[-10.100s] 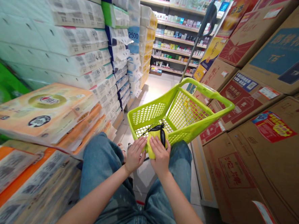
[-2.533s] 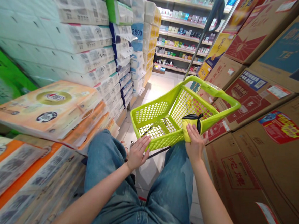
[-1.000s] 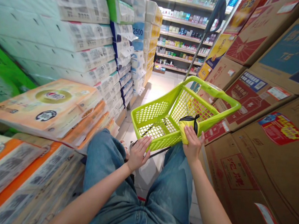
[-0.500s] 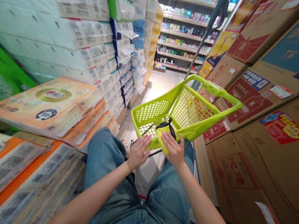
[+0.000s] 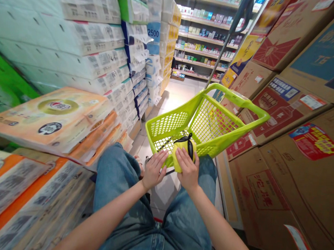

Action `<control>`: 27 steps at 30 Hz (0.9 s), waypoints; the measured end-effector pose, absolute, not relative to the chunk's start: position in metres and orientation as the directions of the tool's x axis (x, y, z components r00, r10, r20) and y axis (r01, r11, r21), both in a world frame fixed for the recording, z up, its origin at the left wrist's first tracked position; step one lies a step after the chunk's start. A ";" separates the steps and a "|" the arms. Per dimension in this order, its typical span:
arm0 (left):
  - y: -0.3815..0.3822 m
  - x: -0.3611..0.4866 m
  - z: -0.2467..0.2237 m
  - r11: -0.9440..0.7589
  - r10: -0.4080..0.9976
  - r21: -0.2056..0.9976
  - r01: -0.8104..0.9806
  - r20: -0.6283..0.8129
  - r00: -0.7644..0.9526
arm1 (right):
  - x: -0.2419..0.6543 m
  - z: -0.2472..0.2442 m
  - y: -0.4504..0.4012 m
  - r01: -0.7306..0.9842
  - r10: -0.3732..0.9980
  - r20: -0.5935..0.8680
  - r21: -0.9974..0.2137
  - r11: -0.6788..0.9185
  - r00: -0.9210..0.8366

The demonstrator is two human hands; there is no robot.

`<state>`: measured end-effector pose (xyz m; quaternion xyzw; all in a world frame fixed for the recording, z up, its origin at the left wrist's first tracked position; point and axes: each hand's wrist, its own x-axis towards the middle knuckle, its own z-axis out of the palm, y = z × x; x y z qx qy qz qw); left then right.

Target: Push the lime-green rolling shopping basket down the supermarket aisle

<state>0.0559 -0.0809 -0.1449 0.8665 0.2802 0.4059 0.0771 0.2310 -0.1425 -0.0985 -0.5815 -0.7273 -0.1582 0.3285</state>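
Since the earlier frame, the right hand (image 5: 188,170) has brought the folded yellow fabric pouch (image 5: 183,156) back from 2 o'clock to the near rim of the lime plastic mesh basket (image 5: 241,107). Its long axis points 12 o'clock under spread fingers; the left hand's (image 5: 153,171) fingers, apart, rest just beside it.

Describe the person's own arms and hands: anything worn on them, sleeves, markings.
The left hand and right hand are bare, with no gloves, rings or watch visible. The left forearm and right forearm show no sleeve, band or marking. Faded blue jeans show beneath them.
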 end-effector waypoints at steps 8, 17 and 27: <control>-0.081 0.053 -0.142 -0.833 0.548 0.358 0.423 0.642 0.536 | 0.277 -0.095 -0.140 0.940 0.703 0.674 -0.036 0.338 -0.227; -0.084 0.057 -0.141 -0.831 0.548 0.362 0.423 0.664 0.508 | 0.320 -0.092 -0.130 0.987 0.633 0.772 -0.136 0.086 0.051; -0.081 0.055 -0.145 -0.833 0.546 0.372 0.409 0.670 0.504 | 0.227 -0.097 -0.142 0.903 0.702 0.669 -0.109 0.416 -0.243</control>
